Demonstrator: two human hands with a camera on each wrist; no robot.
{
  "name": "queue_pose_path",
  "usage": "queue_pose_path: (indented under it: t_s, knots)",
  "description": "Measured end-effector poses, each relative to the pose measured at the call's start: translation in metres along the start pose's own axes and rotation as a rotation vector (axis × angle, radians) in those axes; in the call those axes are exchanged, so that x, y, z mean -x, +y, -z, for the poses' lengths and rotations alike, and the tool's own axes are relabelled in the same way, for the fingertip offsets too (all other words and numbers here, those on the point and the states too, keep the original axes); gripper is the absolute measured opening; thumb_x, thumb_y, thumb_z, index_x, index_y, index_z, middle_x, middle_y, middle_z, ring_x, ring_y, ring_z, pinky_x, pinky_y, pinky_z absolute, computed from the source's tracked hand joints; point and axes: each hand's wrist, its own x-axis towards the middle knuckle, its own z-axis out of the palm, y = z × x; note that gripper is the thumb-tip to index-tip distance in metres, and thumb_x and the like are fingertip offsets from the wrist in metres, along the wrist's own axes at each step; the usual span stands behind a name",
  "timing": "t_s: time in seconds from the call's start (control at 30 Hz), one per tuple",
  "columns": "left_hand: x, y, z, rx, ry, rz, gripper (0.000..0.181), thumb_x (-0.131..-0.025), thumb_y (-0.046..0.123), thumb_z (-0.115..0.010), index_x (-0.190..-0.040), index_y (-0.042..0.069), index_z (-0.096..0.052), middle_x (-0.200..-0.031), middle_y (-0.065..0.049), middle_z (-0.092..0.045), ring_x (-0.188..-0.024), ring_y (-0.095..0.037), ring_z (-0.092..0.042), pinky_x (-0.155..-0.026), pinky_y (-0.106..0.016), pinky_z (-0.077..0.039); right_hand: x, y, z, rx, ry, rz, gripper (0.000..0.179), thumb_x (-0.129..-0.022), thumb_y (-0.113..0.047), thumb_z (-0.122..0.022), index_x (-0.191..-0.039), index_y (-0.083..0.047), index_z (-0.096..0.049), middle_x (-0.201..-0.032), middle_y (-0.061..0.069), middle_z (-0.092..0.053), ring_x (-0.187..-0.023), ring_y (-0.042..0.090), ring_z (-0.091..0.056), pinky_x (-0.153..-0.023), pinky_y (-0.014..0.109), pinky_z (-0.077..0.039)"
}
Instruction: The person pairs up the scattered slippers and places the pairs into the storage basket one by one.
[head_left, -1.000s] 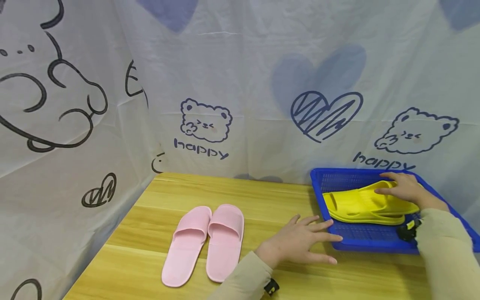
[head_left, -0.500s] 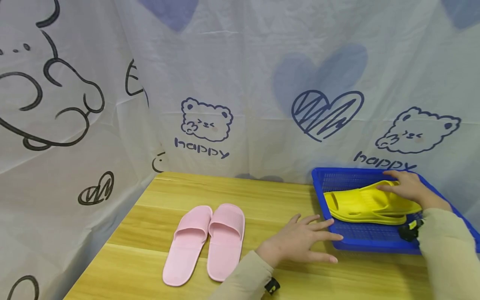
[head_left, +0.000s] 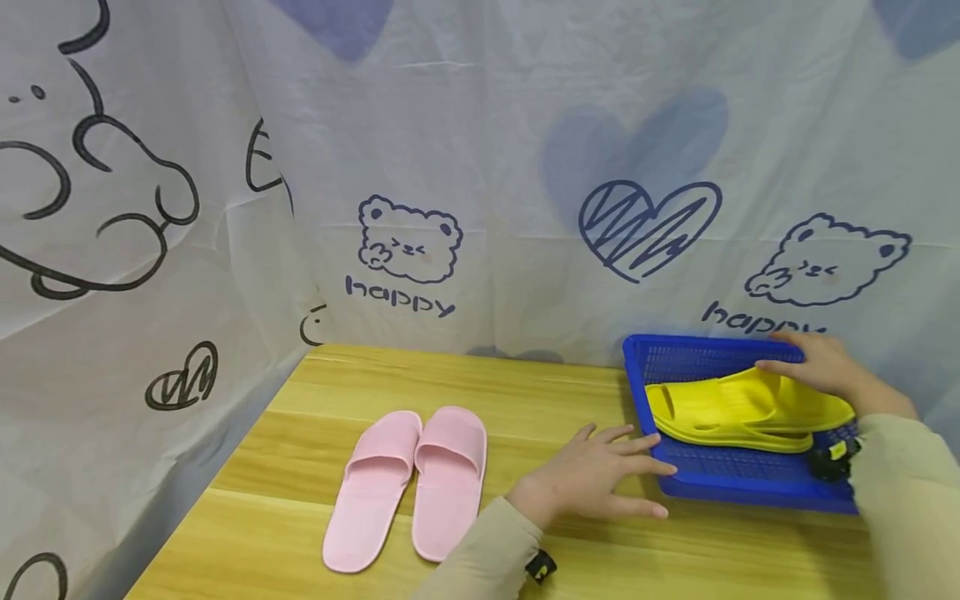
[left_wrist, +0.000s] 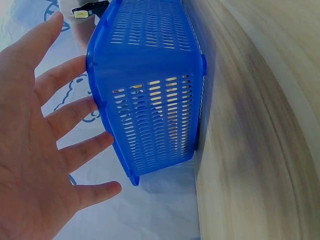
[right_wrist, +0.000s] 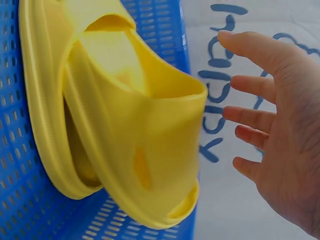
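A pair of yellow slippers lies in the blue plastic basket at the right, one partly on top of the other. Over their right part my right hand hovers with fingers spread; the right wrist view shows the hand apart from the upper slipper, holding nothing. At the basket's near left corner is my left hand, fingers spread. In the left wrist view its fingertips come up to the basket rim; whether they touch it I cannot tell.
Two pink slippers stand side by side on the wooden table, left of my left hand. A white cloth printed with hearts and bears hangs behind the table and along its left side.
My right hand has drawn a little to the right, off the yellow slippers. The upper yellow slipper's right end has shifted slightly right. My left hand has barely moved.
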Motion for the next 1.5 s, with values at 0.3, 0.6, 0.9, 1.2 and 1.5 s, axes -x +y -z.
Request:
queue_pose_path:
  t_s: [0.3,0.6,0.9,1.2,1.5]
  knots:
    - [0.0,-0.001,-0.001,-0.011,0.016,0.009,0.055,-0.091,0.073,-0.037,-0.142,0.055,-0.034,-0.16,0.023,-0.015,-0.151,-0.013,-0.018,-0.119,-0.055,-0.023,0.011,-0.014,0.013,-0.009,0.079,0.035,0.075,-0.095,-0.046,-0.056,-0.138,0.012,-0.037,-0.134,0.045,-0.035,-0.123,0.063,-0.026,-0.099,0.077,-0.021]
    - [-0.001,-0.002,-0.003,-0.041,0.017,-0.002,0.057,-0.091,0.073,-0.036,-0.144,0.054,-0.032,-0.16,0.021,-0.015,-0.152,-0.016,-0.018,-0.119,-0.056,-0.021,0.024,-0.027,0.02,0.012,0.194,0.125,0.07,-0.092,-0.041,-0.063,-0.135,0.01,-0.044,-0.131,0.042,-0.043,-0.119,0.059,-0.034,-0.096,0.074,-0.026]
    - [0.002,-0.004,-0.005,-0.122,0.046,-0.024,0.061,-0.089,0.076,-0.034,-0.146,0.054,-0.027,-0.161,0.018,-0.016,-0.152,-0.018,-0.015,-0.118,-0.058,-0.022,0.036,-0.036,0.022,-0.003,0.228,0.14,0.07,-0.091,-0.043,-0.064,-0.138,0.005,-0.043,-0.133,0.04,-0.042,-0.121,0.06,-0.031,-0.096,0.073,-0.025]
    - [0.007,-0.004,-0.003,-0.192,0.031,-0.021,0.068,-0.087,0.079,-0.033,-0.149,0.051,-0.023,-0.162,0.016,-0.015,-0.153,-0.019,-0.013,-0.119,-0.057,-0.02,0.049,-0.046,0.023,0.021,0.284,0.174,0.07,-0.089,-0.041,-0.068,-0.139,0.002,-0.044,-0.135,0.036,-0.043,-0.123,0.057,-0.032,-0.097,0.073,-0.026]
    - [0.019,-0.008,0.001,-0.19,0.052,0.0,0.072,-0.086,0.08,-0.035,-0.15,0.047,-0.026,-0.162,0.009,-0.022,-0.152,-0.02,-0.017,-0.119,-0.056,-0.021,0.061,-0.059,0.016,-0.019,0.342,0.251,0.063,-0.087,-0.034,-0.071,-0.136,0.001,-0.049,-0.132,0.034,-0.046,-0.121,0.055,-0.036,-0.097,0.072,-0.027]
